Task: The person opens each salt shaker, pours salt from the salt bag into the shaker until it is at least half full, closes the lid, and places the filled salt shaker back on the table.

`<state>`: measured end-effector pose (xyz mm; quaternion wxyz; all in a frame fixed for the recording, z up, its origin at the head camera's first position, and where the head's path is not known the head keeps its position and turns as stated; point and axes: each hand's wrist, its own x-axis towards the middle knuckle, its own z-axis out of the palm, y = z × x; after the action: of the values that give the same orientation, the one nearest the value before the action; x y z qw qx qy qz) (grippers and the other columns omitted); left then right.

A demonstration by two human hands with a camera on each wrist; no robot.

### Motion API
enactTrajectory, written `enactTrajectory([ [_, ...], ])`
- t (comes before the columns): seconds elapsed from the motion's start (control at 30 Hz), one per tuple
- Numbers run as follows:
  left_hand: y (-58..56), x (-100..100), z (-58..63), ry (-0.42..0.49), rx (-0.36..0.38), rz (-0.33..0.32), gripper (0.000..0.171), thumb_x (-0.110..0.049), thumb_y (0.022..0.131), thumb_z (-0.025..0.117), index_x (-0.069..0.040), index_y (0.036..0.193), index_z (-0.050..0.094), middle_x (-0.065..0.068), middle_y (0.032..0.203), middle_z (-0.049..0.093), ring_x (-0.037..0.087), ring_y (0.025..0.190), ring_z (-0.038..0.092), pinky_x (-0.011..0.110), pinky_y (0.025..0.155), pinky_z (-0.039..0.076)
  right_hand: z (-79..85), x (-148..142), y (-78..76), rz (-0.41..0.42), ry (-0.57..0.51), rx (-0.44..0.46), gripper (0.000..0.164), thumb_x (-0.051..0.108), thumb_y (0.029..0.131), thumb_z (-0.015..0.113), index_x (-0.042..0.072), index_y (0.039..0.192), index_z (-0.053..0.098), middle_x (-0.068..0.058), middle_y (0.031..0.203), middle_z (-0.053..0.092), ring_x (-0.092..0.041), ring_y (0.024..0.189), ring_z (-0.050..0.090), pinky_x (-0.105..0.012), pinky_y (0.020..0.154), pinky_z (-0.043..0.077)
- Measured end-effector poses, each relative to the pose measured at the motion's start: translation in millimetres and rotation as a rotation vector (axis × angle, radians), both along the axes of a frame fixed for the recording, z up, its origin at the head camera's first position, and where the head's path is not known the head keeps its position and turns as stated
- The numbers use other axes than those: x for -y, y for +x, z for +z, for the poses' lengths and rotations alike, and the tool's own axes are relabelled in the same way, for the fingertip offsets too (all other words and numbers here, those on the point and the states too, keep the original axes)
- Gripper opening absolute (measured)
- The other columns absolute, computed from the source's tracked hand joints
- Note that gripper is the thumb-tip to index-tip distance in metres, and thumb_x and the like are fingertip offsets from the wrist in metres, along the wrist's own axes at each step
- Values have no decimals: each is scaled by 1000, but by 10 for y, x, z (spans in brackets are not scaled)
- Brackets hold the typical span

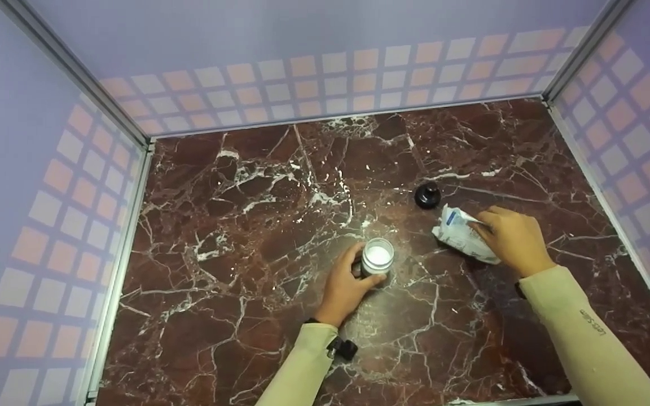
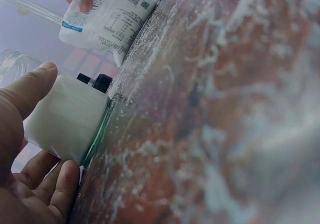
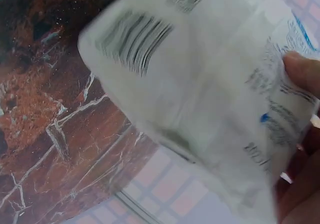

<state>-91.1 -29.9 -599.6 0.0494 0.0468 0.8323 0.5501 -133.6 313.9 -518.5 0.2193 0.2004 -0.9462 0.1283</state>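
Note:
My left hand (image 1: pixel 346 288) holds a clear glass jar (image 1: pixel 378 260) that stands upright on the table, thumb on one side and fingers on the other. White contents fill much of the jar (image 2: pixel 70 116) in the left wrist view, and its mouth is uncovered. To the right, my right hand (image 1: pixel 514 237) pinches a white printed plastic packet (image 1: pixel 466 237) near its top. A barcode shows on the packet (image 3: pixel 190 84) in the right wrist view; what is inside it is hidden. Beyond the packet lies a black knobbed lid (image 1: pixel 427 196).
The dark red marbled table (image 1: pixel 201 316) has white bits (image 1: pixel 341 183) scattered over its middle. Purple panels with pink and white squares enclose it at the back (image 1: pixel 302 34), left (image 1: pixel 37 225) and right (image 1: pixel 641 124).

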Motion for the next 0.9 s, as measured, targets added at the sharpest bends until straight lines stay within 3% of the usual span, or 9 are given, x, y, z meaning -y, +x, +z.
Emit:
enactTrajectory([
  [0.17,-1,-11,-1,4,-2,-9,81,-35,76,92,-21,147,56,0,133,65,16,121,61,32,96,53,-12,28,57,-71,-7,-48,27,12,85,84,5,71,62,-10,63,58,-30,46,55,-47,38,41],
  [0.37,-6,-2,2,4,7,-3,80,-37,76,92,-23,145,56,-1,134,65,16,121,61,33,97,53,74,127,150,-195,-28,97,32,15,90,78,7,69,55,-12,61,58,-42,50,59,-55,39,39],
  [0.6,0,10,-12,18,3,-5,80,-37,77,91,-23,147,55,0,136,63,16,123,60,34,98,53,184,136,163,-244,-40,248,24,26,94,74,2,89,70,-18,78,70,-46,64,65,-63,49,46],
  [0.9,0,14,-23,0,-7,-7,80,-41,77,91,-24,146,55,-1,137,62,16,122,60,31,93,53,148,-58,94,-273,-68,259,20,21,98,70,2,91,73,-18,74,69,-40,57,61,-59,45,42],
])
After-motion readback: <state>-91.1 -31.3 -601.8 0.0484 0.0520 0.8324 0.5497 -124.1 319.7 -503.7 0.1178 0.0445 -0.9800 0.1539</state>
